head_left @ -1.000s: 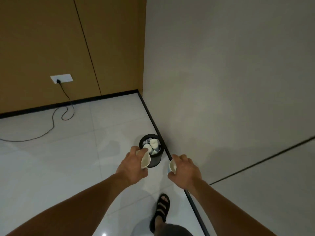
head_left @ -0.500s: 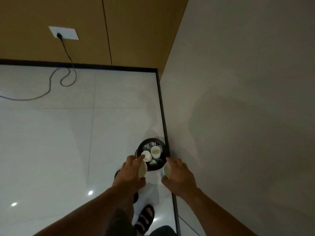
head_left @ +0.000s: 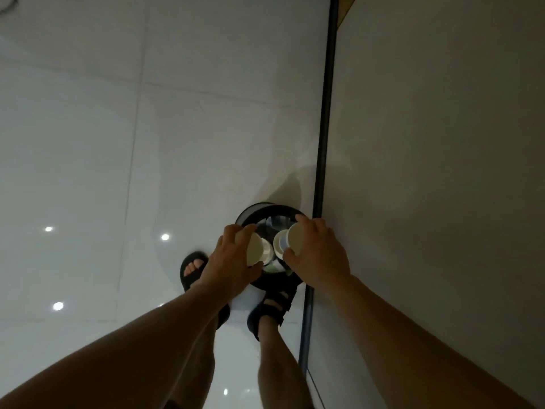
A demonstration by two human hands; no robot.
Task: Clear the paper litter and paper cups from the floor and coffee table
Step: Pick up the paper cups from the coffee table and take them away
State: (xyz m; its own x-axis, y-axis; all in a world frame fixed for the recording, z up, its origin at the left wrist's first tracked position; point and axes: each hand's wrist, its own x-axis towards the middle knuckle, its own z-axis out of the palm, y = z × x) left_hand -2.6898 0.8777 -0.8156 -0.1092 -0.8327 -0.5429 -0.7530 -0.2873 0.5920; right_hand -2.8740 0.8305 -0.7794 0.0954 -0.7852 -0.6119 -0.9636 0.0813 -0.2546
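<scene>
Two paper cups (head_left: pixel 255 250), left hand (head_left: pixel 230 262) gripping one, right hand (head_left: pixel 320 255) another, over bin (head_left: pixel 257 211)

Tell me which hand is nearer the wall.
Right. The right hand, gripping a paper cup, is over the bin's wall-side edge; the left hand, gripping a second cup, is over the bin's opposite edge, farther from the wall.
</scene>
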